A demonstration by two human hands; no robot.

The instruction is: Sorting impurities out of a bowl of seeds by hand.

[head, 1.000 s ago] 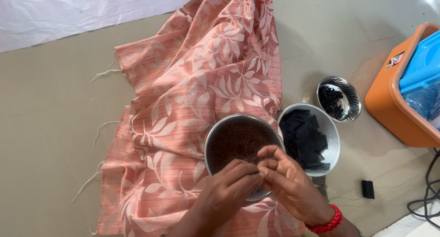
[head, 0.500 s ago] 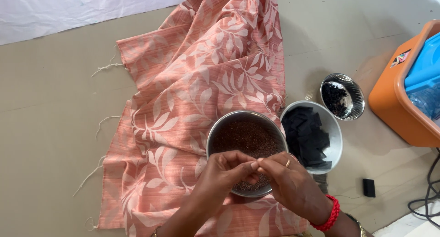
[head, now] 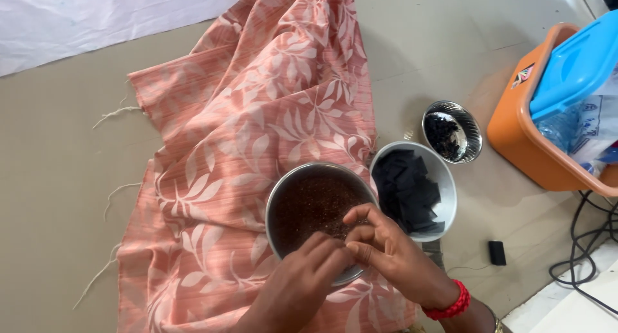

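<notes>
A steel bowl (head: 283, 191) full of dark reddish-brown grains rests on a pink leaf-patterned cloth (head: 257, 114) spread on the floor. Both hands hover over the bowl's near rim, fingertips pinched together and touching each other. My left hand (head: 302, 281) comes in from below. My right hand (head: 386, 252), with a red bead bracelet at the wrist, meets it from the right. Whatever small thing sits between the fingertips is too tiny to make out.
Right of the grain bowl stands a white bowl (head: 444, 178) of black square pieces, and beyond it a small steel bowl (head: 473, 130) with dark bits. An orange tub (head: 521, 133) with a blue lid sits far right. A small black object (head: 496, 252) and cables (head: 592, 243) lie nearby.
My hands have stayed pinched together over the near rim, shifting slightly. The view has drifted a little.
</notes>
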